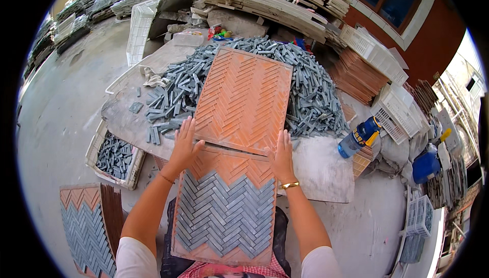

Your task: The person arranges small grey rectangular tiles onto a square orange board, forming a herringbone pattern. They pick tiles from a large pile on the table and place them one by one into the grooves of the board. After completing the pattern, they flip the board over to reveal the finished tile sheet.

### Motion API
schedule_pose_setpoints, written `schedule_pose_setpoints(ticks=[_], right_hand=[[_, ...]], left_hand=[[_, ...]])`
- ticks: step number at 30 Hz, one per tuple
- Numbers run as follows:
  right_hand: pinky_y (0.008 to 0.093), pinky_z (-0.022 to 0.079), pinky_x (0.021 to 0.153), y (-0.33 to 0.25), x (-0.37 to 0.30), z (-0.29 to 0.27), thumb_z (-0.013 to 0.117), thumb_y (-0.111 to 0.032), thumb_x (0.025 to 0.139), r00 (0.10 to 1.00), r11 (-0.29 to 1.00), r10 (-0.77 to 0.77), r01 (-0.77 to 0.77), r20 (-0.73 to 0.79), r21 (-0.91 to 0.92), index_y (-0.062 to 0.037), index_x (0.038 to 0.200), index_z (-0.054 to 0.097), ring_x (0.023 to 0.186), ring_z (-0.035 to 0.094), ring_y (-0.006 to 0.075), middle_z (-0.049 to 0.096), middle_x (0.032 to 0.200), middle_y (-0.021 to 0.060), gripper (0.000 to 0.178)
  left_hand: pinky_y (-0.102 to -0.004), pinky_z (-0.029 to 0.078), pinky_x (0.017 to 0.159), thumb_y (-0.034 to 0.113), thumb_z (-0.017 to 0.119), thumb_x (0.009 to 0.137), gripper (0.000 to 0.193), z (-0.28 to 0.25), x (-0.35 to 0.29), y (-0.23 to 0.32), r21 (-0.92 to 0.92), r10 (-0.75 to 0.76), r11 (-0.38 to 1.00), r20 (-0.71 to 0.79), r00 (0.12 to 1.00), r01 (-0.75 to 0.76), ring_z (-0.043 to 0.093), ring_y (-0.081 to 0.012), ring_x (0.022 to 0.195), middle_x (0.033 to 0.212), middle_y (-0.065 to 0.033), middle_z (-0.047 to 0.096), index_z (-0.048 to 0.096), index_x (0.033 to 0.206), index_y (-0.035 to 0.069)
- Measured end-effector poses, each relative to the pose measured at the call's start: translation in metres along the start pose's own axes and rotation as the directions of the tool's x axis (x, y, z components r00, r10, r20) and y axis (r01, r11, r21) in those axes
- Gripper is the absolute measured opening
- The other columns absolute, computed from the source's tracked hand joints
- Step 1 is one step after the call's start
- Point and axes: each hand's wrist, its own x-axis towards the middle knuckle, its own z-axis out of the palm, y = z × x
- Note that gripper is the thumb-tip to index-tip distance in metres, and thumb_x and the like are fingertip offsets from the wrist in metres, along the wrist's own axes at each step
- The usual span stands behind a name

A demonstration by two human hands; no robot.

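An orange-brown herringbone mould board point(244, 94) leans on the pile of grey stone strips, its slots unfilled. My left hand point(185, 146) is at its lower left corner, fingers stretched upward along the edge and thumb out to the side. At the lower right corner, my right hand point(281, 159) has its fingers straight up and its thumb by the bottom edge. Below, a second mould board point(224, 163) rests over my lap. Grey strips point(224, 212) fill its middle in a zigzag; orange slots show at its top and bottom.
Loose grey stone strips point(316, 94) are heaped on the worktable point(326, 171). A crate point(133, 172) of strips stands left, above a stack of boards point(89, 227). A blue bottle point(359, 138) stands right, near stacked boards point(359, 77) and white crates point(374, 54). A glove point(152, 76) lies far left.
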Motion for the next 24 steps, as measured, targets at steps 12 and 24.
schedule_pose_setpoints(ticks=[12, 24], right_hand=[[0.0510, 0.016, 0.110, -0.061, -0.090, -0.001, 0.051, -0.049, 0.086, 0.845, 0.921, -0.350, 0.390, 0.403, -0.017, 0.0022, 0.141, 0.022, 0.136, 0.024, 0.0352, 0.023, 0.147, 0.0216, 0.081], [0.0527, 0.014, 0.110, -0.017, -0.103, -0.024, 0.050, -0.048, 0.088, 0.931, 0.984, -0.102, 0.147, 0.350, -0.105, 0.0005, 0.143, 0.021, 0.137, 0.022, 0.0342, 0.024, 0.147, 0.0210, 0.079]], left_hand=[[-0.0486, 0.015, 0.111, 0.051, 0.045, 0.088, 0.071, -0.015, -0.097, 0.029, 0.219, 0.278, 0.910, 0.307, 0.910, -0.352, 0.023, -0.0285, 0.138, 0.146, -0.0098, 0.031, 0.033, 0.141, 0.006], [-0.0475, 0.013, 0.112, 0.051, 0.046, 0.087, 0.073, -0.009, -0.097, 0.025, 0.203, 0.274, 0.917, 0.307, 0.912, -0.344, 0.024, -0.0267, 0.137, 0.147, -0.0093, 0.030, 0.031, 0.141, 0.005]])
